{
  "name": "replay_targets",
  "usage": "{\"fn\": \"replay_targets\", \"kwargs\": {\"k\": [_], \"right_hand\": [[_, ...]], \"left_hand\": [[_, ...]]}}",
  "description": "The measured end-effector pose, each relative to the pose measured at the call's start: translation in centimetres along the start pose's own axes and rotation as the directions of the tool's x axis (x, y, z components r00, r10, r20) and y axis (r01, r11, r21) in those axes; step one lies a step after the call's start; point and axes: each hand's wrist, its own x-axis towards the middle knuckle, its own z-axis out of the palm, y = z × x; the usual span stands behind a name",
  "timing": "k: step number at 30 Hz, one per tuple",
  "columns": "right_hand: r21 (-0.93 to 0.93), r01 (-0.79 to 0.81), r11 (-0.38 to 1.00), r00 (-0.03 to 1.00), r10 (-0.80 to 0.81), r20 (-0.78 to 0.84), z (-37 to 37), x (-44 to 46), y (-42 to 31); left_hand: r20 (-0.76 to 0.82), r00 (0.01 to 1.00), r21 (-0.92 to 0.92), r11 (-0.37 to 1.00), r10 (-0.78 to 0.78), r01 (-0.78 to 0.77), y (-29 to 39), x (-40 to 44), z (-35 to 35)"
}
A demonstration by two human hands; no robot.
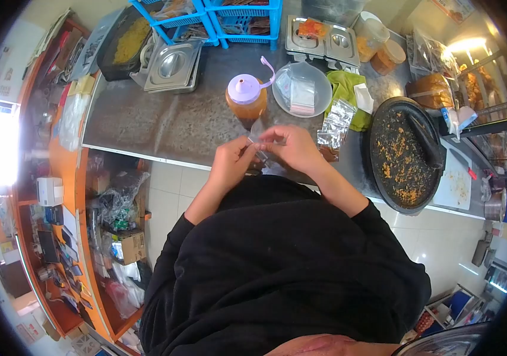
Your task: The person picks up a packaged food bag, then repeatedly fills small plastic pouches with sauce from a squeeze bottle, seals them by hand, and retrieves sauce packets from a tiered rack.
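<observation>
My left hand (231, 158) and my right hand (292, 146) meet at the front edge of the counter. Both pinch a small clear plastic bag (262, 156) between thumb and fingertips; its contents cannot be made out. Just beyond them stands a squeeze bottle (244, 99) of orange-brown sauce, its lilac cap flipped up. To its right, a translucent plastic bowl (327, 88) holds a stack of small clear bags (302, 95). Several silver foil packets (338, 123) lie near my right hand, partly over a green cloth (340, 87).
On the right sits a large stone mortar (378, 193) with orange-brown crumbs and a pestle (424, 140), beside a white cutting board (452, 184). Lidded steel containers (171, 66) and blue plastic racks (243, 38) line the back. Orange shelving (69, 178) stands left.
</observation>
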Motion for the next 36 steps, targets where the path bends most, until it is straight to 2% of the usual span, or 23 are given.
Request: {"fn": "replay_targets", "kwargs": {"k": [3,6,8,9,12,14,15,18,21,24,27,29,30,32,34,36], "right_hand": [[0.033,0.158,0.987,0.986,-0.156,-0.064,-0.5,-0.6,-0.7],[0.099,0.208,0.973,0.978,-0.208,-0.008,0.2,-1.2,-1.5],[0.181,0.093,0.979,0.994,-0.100,0.033,0.9,-1.4,-1.1],[0.220,0.035,0.975,0.997,-0.049,0.060,1.1,-1.4,-1.1],[0.077,0.124,0.989,0.992,-0.123,-0.027,1.1,-1.2,-1.5],[0.088,0.076,0.993,0.997,-0.076,-0.004,0.8,-1.3,-2.4],[0.091,0.051,0.995,0.999,-0.052,0.006,0.7,-1.5,-2.7],[-0.059,0.216,0.975,0.970,-0.221,-0.103,1.6,-1.6,-2.0],[-0.091,0.166,0.982,0.955,-0.183,-0.233,1.9,-1.1,-1.9],[-0.266,0.393,0.880,0.901,-0.426,-0.077,1.4,-1.1,-1.9],[-0.401,0.572,0.715,0.819,-0.522,0.238,1.2,-1.1,-1.9],[-0.354,0.645,0.677,0.762,-0.602,0.238,0.7,-1.0,-2.7],[-0.329,0.681,0.654,0.730,-0.641,0.235,0.5,-0.9,-3.0],[-0.290,0.676,0.677,0.736,-0.620,0.271,0.8,-0.7,-3.0],[-0.240,0.641,0.729,0.761,-0.560,0.327,1.0,-0.5,-3.0],[-0.188,0.569,0.800,0.786,-0.464,0.408,1.0,0.0,-3.1]], "left_hand": [[-0.063,0.997,0.001,0.999,0.053,-0.053,0.3,-0.1,-0.2],[-0.038,0.997,0.098,0.993,0.071,-0.067,0.3,-0.2,-0.4],[0.001,0.999,0.187,0.981,0.048,-0.047,0.4,-0.4,-0.5],[0.005,0.999,0.103,0.994,0.045,-0.045,0.2,-0.4,-0.5],[0.015,1.000,-0.155,0.988,0.008,-0.005,-0.1,-0.6,-0.4],[0.032,0.998,-0.336,0.940,-0.047,0.055,0.1,-0.8,-0.4],[0.035,0.999,-0.309,0.951,-0.014,0.025,0.0,-0.9,-0.5],[0.051,0.997,-0.203,0.978,0.058,-0.046,-0.3,-1.2,-0.5],[0.064,0.998,-0.058,0.998,0.011,-0.007,-0.3,-1.6,-0.6],[0.079,0.990,0.038,0.993,-0.116,0.113,0.5,-1.1,-2.5],[0.112,0.973,0.098,0.977,-0.200,0.189,1.4,-0.5,-4.4],[0.109,0.967,0.140,0.967,-0.229,0.213,1.1,-0.1,-5.2],[0.134,0.989,0.022,0.998,-0.068,0.065,-0.4,-0.1,-5.1],[0.277,0.957,-0.243,0.970,0.080,-0.011,-1.8,-0.4,-4.5],[0.522,0.842,-0.339,0.939,0.135,0.060,0.5,-0.4,-4.4],[0.570,0.822,-0.278,0.942,0.002,0.190,1.2,-0.6,-4.3]]}}
